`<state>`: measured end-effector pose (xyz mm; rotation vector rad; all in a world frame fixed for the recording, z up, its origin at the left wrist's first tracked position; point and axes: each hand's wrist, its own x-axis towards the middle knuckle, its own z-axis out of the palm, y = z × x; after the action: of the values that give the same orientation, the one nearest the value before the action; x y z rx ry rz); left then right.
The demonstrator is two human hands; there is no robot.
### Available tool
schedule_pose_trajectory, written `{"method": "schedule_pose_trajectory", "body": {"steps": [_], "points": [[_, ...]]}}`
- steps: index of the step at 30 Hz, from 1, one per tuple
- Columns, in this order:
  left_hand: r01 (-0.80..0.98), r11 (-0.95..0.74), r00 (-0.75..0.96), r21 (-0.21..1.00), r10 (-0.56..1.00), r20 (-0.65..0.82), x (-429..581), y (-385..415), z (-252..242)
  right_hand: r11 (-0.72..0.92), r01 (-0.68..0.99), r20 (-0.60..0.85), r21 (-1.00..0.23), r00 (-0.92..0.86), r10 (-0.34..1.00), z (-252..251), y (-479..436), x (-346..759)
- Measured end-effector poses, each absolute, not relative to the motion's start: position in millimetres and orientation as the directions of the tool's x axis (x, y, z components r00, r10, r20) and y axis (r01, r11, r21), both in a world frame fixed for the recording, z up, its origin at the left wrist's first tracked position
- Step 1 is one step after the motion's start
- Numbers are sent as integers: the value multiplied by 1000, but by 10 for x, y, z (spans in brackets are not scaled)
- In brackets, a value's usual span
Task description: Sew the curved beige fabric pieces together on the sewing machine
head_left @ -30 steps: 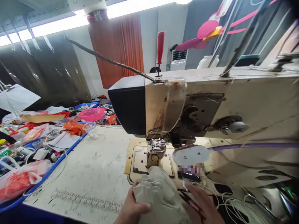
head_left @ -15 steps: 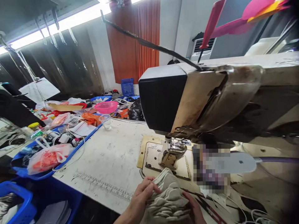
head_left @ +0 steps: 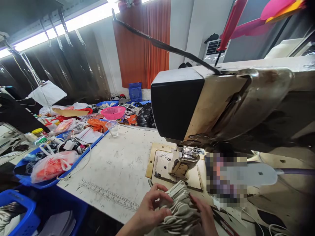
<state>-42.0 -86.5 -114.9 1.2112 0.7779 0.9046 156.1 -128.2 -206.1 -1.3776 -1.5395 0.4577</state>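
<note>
A thick bundle of pale grey-green cut fabric pieces [head_left: 181, 209] with rounded edges is between my two hands at the table's front edge. My left hand [head_left: 154, 208] grips its left side, with the thumb and fingers curled on the layers. Along the right side, my right hand [head_left: 205, 213] presses against the bundle; part of its fingers is hidden behind the fabric. Just beyond the bundle are the presser foot and needle area [head_left: 183, 162] of a sewing machine [head_left: 177, 108].
A printed ruler [head_left: 108, 195] runs along the white table [head_left: 123, 160]. A clear plastic cup [head_left: 113, 128] stands farther back. At left are a blue tray [head_left: 85, 154] of bags and scraps and a blue basket [head_left: 27, 203]. Dark-red-handled scissors or similar tool [head_left: 225, 224] lie at right.
My left thumb and fingers have spread farther apart on the bundle's side, and the layers are more fanned. The view has shifted slightly.
</note>
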Motion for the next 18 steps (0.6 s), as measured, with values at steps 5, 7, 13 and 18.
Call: {"method": "schedule_pose_trajectory", "body": {"steps": [5, 7, 13, 18], "points": [[-150, 87, 399, 985, 917, -20, -417, -830, -1136, 413, 765, 577, -493, -68, 814, -2021, -1205, 1636], [-211, 135, 411, 968, 911, -38, -397, -828, -1118, 425, 780, 605, -460, -75, 793, -1983, -1198, 1624], [-232, 320, 412, 918, 888, -205, -331, -821, -1152, 312, 548, 453, -776, 139, 881, -1771, -1230, 1483], [-240, 358, 348, 902, 899, -265, -324, -789, -1253, 365, 465, 445, -806, 70, 893, -1695, -1208, 1444]]}}
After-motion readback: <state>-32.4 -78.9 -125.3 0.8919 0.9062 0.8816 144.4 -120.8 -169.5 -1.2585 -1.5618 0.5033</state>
